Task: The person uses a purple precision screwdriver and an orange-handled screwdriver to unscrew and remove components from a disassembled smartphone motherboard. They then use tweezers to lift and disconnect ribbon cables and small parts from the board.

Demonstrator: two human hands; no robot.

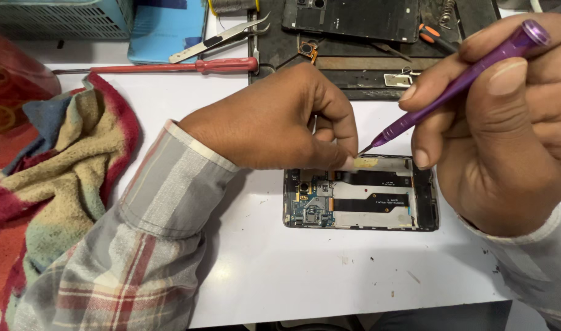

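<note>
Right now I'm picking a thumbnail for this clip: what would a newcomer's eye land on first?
The opened phone at centre on the white table, its circuit board and flex cables bare. Above it the left hand pinches at the phone's top edge while the right hand aims a purple screwdriver at the same spot. At far left lies a crumpled red and tan cloth.

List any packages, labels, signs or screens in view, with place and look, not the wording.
Opened phone: on the white table between both hands, back off, dark flat rectangle with tiny white marking, too small to read.
Second phone body: top, on the dark mat, black rectangle.
No packages, signs or lit screens.
</note>
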